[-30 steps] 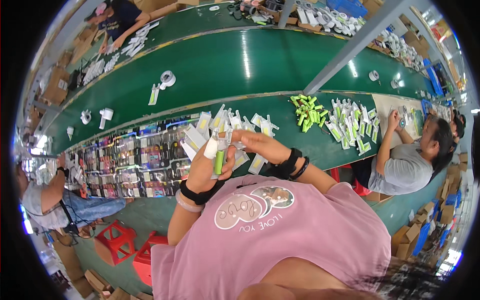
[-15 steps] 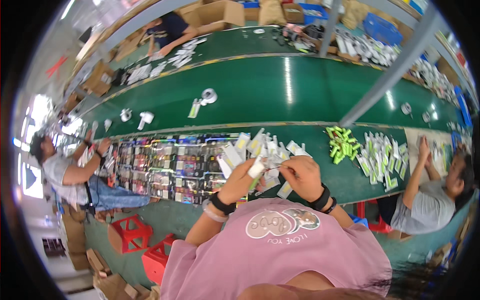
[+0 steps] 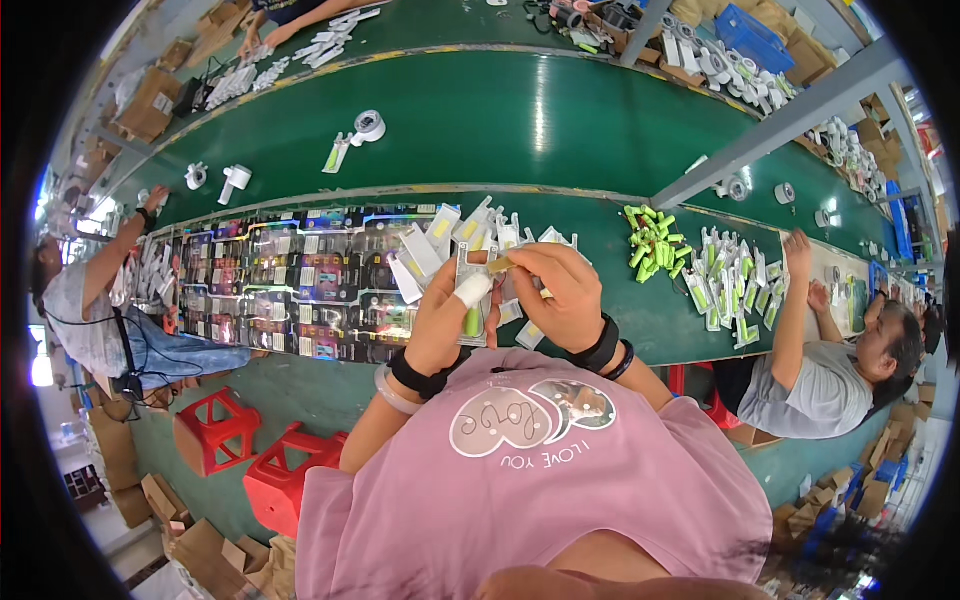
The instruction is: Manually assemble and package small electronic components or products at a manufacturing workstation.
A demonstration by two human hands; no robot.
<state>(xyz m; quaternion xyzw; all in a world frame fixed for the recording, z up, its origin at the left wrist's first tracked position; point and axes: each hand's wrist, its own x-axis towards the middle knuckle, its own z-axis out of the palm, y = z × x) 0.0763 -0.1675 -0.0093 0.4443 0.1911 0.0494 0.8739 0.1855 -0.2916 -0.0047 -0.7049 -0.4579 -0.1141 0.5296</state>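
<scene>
Close to the body, above a pink shirt (image 3: 540, 470), two hands meet over the near edge of a green bench (image 3: 690, 330). Left hand (image 3: 447, 318), thumb wrapped in white tape, is curled around a clear blister pack (image 3: 470, 290) held upright, with a green piece showing low in it. Right hand (image 3: 560, 295) has its fingers bent and closed in a pinch on a small tan part (image 3: 499, 265) at the pack's top edge. To do this well, the left hand probably wants to hold the pack steady while the right lines the part up squarely before pressing.

Just beyond the hands, loose white packs (image 3: 440, 240) fan out on the bench. Rows of dark printed cards (image 3: 290, 290) cover the bench to the left. Green cylinders (image 3: 648, 238) lie heaped to the right. Farther back runs a green conveyor belt (image 3: 530, 110). People sit at either end of the bench.
</scene>
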